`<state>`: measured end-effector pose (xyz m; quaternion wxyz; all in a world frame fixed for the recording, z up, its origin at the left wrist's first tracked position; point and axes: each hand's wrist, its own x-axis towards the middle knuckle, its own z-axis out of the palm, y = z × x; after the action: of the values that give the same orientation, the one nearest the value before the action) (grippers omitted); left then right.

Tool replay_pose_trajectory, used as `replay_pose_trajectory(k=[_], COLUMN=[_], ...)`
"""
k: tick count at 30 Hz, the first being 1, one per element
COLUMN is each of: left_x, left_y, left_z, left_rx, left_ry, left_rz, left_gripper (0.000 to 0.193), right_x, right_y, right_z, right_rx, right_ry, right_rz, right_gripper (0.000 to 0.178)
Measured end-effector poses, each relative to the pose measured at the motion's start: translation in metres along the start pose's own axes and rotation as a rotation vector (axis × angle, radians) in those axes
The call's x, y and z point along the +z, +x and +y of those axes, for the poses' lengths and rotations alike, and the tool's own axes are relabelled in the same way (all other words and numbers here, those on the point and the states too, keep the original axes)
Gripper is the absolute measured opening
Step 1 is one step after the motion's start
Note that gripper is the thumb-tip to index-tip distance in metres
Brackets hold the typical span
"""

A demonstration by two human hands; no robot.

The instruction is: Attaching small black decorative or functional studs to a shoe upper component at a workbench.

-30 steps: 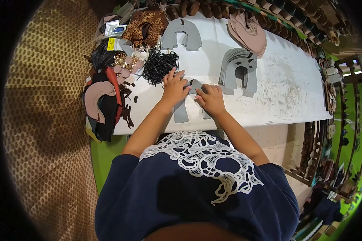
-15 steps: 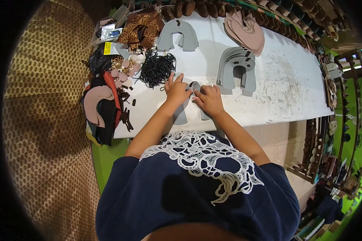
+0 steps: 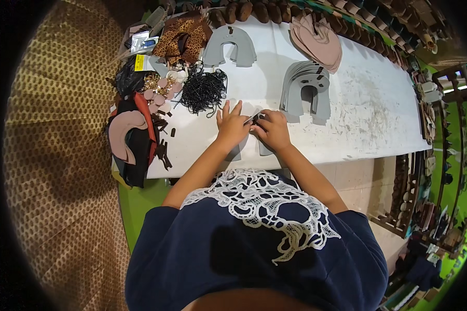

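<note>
A grey U-shaped shoe-upper piece (image 3: 235,153) lies in front of me, its two legs pointing toward me. Its curved top is raised between my hands, with a small dark strip there partly covered by the fingers. My left hand (image 3: 232,126) pinches the left side of that top, thumb inward, while two of its fingers point outward. On the other side, my right hand (image 3: 274,129) is closed on the top with bent fingertips. Beyond my left hand sits a heap of black beaded cord (image 3: 204,89). Right of my hands is a stack of similar grey pieces (image 3: 290,93).
More grey pieces (image 3: 230,39) and pink pieces (image 3: 316,41) lie farther back on the white-covered table (image 3: 358,114). Leopard-print material (image 3: 182,39), pink discs (image 3: 149,94) and dark strips (image 3: 163,154) crowd the left side. Shoes (image 3: 244,10) line the far edge.
The top of the grey piece has been lifted and bent up between my fingers. My left hand has shifted slightly toward me; the right fingers have curled in around the top.
</note>
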<state>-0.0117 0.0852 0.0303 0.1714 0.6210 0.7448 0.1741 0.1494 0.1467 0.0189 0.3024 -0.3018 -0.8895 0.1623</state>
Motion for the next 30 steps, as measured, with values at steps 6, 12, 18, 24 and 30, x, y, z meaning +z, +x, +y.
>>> replay_pose_trajectory(k=[6,12,18,24,30], left_x=[-0.013,-0.018,-0.011,-0.023,0.002], left_y=[-0.005,-0.002,0.023,0.035,0.025], left_z=[0.003,0.001,-0.009,0.002,-0.013], left_rx=[0.008,0.051,-0.057,0.097,0.091], left_ry=[-0.084,-0.019,-0.138,0.165,-0.048], left_rz=[-0.068,-0.193,-0.229,-0.215,0.133], left_gripper=[0.030,0.035,0.046,0.029,0.011], right_x=[0.004,-0.001,-0.006,-0.010,-0.013], right_y=[-0.003,-0.007,-0.016,-0.014,-0.014], right_z=[0.010,0.008,0.003,0.001,0.002], right_rx=[0.042,0.034,0.005,0.015,-0.002], right_ry=[0.041,0.024,0.011,-0.008,-0.019], right_rz=[0.043,-0.054,-0.059,-0.065,-0.076], right_gripper=[0.025,0.025,0.023,0.019,0.022])
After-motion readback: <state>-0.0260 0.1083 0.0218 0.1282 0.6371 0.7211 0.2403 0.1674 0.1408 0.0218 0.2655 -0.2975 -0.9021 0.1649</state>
